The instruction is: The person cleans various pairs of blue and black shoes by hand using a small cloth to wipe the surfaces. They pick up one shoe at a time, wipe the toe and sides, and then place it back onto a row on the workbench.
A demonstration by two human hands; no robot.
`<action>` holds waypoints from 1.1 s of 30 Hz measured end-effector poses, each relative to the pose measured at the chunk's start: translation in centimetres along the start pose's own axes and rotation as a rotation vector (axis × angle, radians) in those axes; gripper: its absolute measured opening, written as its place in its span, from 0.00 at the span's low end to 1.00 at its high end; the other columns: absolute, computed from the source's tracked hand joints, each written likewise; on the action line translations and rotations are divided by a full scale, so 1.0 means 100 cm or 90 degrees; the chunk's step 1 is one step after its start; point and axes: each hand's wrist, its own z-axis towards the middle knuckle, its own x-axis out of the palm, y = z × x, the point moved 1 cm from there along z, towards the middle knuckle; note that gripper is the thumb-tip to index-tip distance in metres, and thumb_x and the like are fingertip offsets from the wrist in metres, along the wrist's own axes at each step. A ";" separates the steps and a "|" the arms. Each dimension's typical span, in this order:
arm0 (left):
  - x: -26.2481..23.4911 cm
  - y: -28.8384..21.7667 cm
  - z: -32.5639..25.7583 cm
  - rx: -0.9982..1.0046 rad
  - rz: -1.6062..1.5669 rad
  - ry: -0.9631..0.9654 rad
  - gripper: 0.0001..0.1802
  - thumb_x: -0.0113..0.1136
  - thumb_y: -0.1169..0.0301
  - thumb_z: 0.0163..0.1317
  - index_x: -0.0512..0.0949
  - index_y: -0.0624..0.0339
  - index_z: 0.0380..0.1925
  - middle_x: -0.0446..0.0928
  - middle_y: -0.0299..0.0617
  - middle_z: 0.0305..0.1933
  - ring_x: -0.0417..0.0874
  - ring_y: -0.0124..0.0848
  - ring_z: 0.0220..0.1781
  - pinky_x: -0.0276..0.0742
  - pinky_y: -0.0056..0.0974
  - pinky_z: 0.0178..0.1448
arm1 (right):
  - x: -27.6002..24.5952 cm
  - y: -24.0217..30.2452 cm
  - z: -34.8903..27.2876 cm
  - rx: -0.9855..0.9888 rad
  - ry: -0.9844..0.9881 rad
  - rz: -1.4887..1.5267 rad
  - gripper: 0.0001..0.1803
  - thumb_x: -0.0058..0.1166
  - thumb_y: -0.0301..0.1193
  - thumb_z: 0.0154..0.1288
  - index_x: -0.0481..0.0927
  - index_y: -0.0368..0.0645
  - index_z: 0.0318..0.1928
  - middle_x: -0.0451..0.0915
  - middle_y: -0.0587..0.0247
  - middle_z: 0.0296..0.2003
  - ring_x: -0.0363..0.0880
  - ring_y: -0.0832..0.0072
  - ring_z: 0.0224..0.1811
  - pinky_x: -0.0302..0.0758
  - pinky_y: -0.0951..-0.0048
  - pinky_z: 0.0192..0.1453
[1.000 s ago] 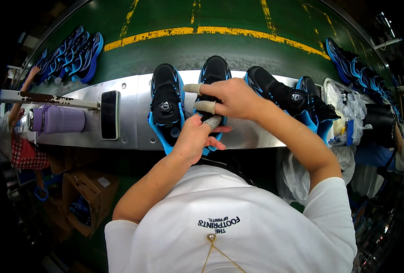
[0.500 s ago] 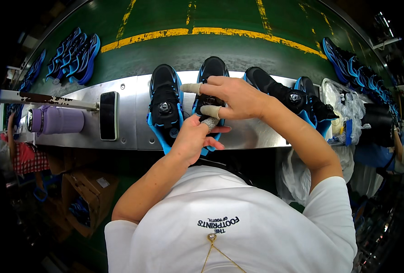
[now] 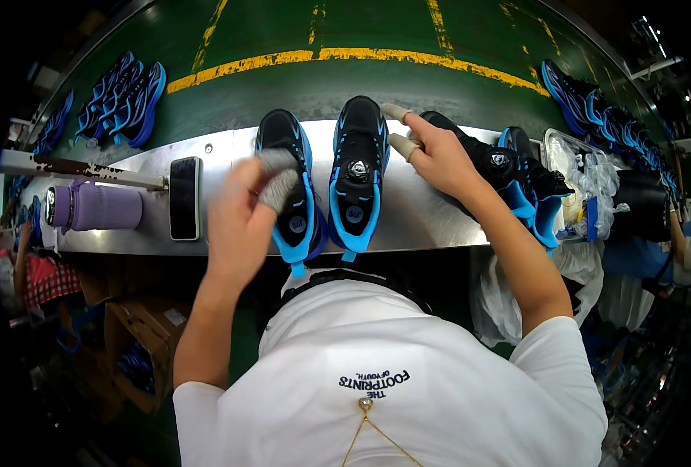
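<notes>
Neither hand gripped a shoe: the left hand (image 3: 240, 206), blurred, hung over the left shoe (image 3: 289, 183) with taped fingers curled loosely, while the right hand (image 3: 437, 156) lay open beside the middle shoe (image 3: 358, 167) on the steel bench (image 3: 221, 148). Both shoes stood toes outward; checking seemed under way, and picking one up would need a firm side grasp.

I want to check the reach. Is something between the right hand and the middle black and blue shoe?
No, nothing visible. The right hand is directly beside the middle shoe, its taped fingertips near the shoe's upper side.
</notes>
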 end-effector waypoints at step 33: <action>-0.015 0.071 0.020 -0.091 0.146 0.172 0.27 0.66 0.77 0.57 0.72 0.62 0.58 0.75 0.34 0.47 0.65 0.20 0.36 0.68 0.25 0.47 | 0.014 0.026 -0.024 0.050 0.116 0.057 0.19 0.50 0.30 0.71 0.78 0.49 0.61 0.70 0.71 0.23 0.67 0.84 0.28 0.69 0.78 0.36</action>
